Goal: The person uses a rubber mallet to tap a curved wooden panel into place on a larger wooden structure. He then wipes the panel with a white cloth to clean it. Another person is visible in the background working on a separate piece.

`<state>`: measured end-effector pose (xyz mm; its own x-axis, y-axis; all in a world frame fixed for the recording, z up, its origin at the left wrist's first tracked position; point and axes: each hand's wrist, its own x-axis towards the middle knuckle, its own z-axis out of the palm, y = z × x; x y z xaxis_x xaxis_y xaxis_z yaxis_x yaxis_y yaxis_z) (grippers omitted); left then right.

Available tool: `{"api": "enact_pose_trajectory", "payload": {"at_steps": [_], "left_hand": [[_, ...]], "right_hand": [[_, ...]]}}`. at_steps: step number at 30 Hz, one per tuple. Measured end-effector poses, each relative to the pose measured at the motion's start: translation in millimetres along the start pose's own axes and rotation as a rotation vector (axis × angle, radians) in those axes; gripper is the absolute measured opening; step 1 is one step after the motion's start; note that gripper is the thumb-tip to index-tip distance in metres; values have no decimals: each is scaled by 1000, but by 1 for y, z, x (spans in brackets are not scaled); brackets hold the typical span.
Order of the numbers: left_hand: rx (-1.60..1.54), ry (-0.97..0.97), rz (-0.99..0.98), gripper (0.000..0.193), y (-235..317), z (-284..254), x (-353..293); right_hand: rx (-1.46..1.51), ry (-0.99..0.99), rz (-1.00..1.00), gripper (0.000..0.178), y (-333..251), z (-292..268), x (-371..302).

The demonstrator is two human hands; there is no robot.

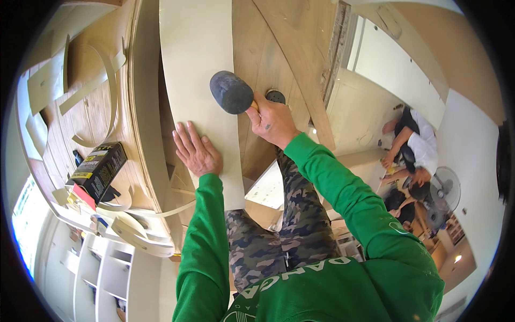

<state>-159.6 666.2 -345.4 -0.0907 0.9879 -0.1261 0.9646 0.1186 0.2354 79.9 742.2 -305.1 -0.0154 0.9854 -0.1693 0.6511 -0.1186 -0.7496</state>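
Observation:
My right hand [273, 124] is closed round the short wooden handle of a rubber mallet [232, 91]. The mallet's dark head is over the right edge of a long cream-coloured strip [201, 48]; whether it touches the strip I cannot tell. Flat on the strip, just left of the mallet, lies my left hand [197, 153], its fingers spread. The strip runs from the far edge toward my legs, along a wooden surface [263, 48]. A round black disc-like thing [276, 96] shows behind my right hand, partly hidden.
To the left, a wooden bench [96, 115] carries curved offcuts [110, 88] and a black-and-yellow rectangular can [99, 169]. White shelving [110, 279] stands at lower left. On the right, another person [416, 139] is at work near a standing fan [446, 188]. A curved wooden piece [300, 59] lies right of the strip.

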Motion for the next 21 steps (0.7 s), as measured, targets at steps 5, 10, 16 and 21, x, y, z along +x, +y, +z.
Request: {"api": "enact_pose_trajectory", "payload": {"at_steps": [5,10,16,21], "left_hand": [[2,36,26,61,-4,2,0],[48,5,-9,60,-2,3,-1],[60,19,16,60,-3,2,-1],[67,-1,21,60,-3,2,-3]], "right_hand": [[-121,-83,41,39,14,-31,74],[-116,31,-9,45,28,-65,178],[-109,-3,49,53,28,-92,244],[-110,-122,70,60,24,-95,268]]}}
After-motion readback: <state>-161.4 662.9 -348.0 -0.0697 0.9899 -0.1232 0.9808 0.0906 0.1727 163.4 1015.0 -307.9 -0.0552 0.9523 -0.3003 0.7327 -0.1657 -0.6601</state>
